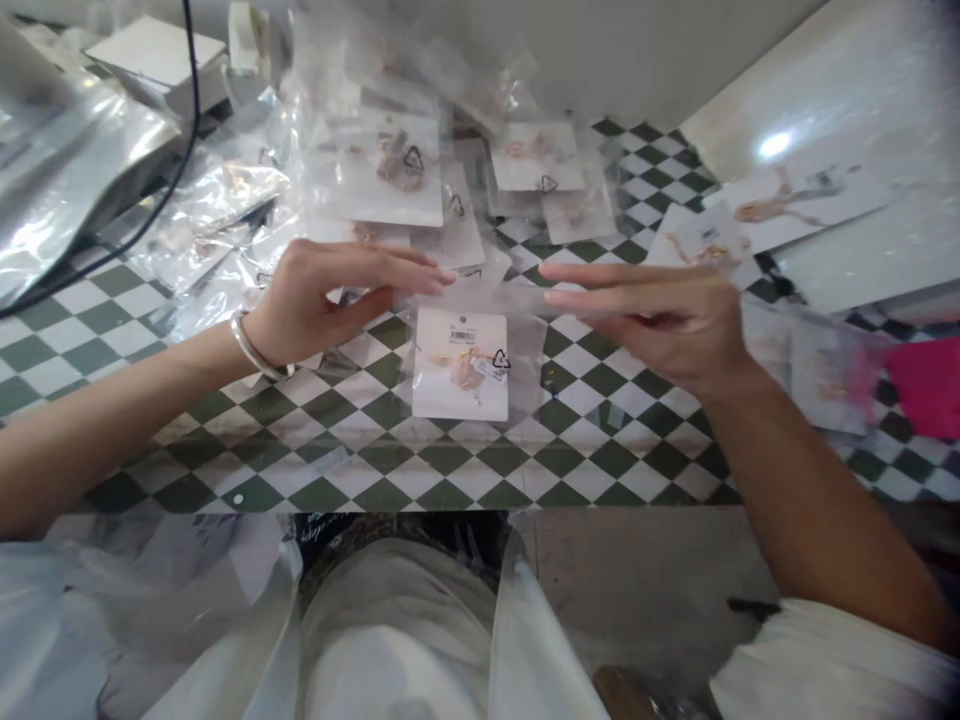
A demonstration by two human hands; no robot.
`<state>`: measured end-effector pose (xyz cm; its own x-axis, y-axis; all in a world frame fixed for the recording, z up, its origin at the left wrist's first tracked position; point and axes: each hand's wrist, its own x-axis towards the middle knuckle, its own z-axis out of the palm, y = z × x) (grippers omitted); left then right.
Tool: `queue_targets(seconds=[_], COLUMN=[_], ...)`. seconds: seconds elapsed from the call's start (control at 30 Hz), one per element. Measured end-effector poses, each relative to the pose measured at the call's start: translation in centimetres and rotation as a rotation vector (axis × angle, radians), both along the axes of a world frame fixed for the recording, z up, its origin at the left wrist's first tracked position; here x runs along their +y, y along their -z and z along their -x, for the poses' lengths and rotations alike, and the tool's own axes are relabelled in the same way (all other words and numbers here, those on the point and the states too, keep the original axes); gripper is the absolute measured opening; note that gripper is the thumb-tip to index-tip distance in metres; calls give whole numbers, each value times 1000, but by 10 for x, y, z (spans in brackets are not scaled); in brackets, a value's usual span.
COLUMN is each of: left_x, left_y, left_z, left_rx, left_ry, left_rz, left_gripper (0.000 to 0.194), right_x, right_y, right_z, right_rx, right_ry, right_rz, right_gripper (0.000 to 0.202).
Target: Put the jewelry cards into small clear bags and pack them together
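In front of me a clear plastic bag [527, 365] lies flat on the checkered table. Inside it is a white card [431, 395] carrying a gold-coloured piece of jewellery [466, 372], a barcode and a small tag. My left hand [341, 290], with a bangle [251, 345] at the wrist, rests its outstretched fingers at the upper left edge of the bag. From the other side, my right hand [660, 315] reaches in with long straight fingers, their tips at the upper right end of the bag's flap. Both thumbs are partly hidden.
Behind my hands are several bagged jewellery cards [394, 185] in a heap. More jewellery cards [795, 205] lie at the right, near a bright pink item [926, 385]. A black cable [191, 130] hangs at the left, before a white box [157, 55]. The table's front edge [420, 508] is close to my lap.
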<state>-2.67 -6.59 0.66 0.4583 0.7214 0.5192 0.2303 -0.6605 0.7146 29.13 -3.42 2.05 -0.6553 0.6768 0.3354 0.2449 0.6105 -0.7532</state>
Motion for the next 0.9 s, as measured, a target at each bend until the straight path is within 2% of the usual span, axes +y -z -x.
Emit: queue_targets(seconds=[0.1, 0.2, 0.3, 0.5, 0.57, 0.77, 0.83, 0.9], left_x=[-6, -8, -10, -14, -16, -20, -20, -21], left_y=[10, 16, 18, 21, 21, 18, 19, 19], left_z=[7, 11, 12, 11, 11, 13, 14, 15], left_rx=[88, 194, 272, 308, 324, 406, 444, 486], left_ry=[100, 152, 197, 208, 215, 269, 299, 317], left_rz=[-50, -83, -73, 78, 119, 128, 83, -3], left_gripper=[31, 30, 28, 25, 25, 28, 30, 32], right_x=[-12, -23, -29, -28, -28, -29, -28, -27], right_y=[6, 15, 22, 29, 29, 34, 36, 39], right_z=[-7, -12, -15, -14, -14, -10, -9, -10], right_rx=[-150, -286, -411, -475, -498, -479, -496, -554], right_ry=[-94, -77, -13, 37, 50, 35, 19, -2], right_rz=[-288, -479, -433, -143, -92, -65, -128, -274], right_gripper=[37, 41, 35, 27, 24, 22, 25, 31])
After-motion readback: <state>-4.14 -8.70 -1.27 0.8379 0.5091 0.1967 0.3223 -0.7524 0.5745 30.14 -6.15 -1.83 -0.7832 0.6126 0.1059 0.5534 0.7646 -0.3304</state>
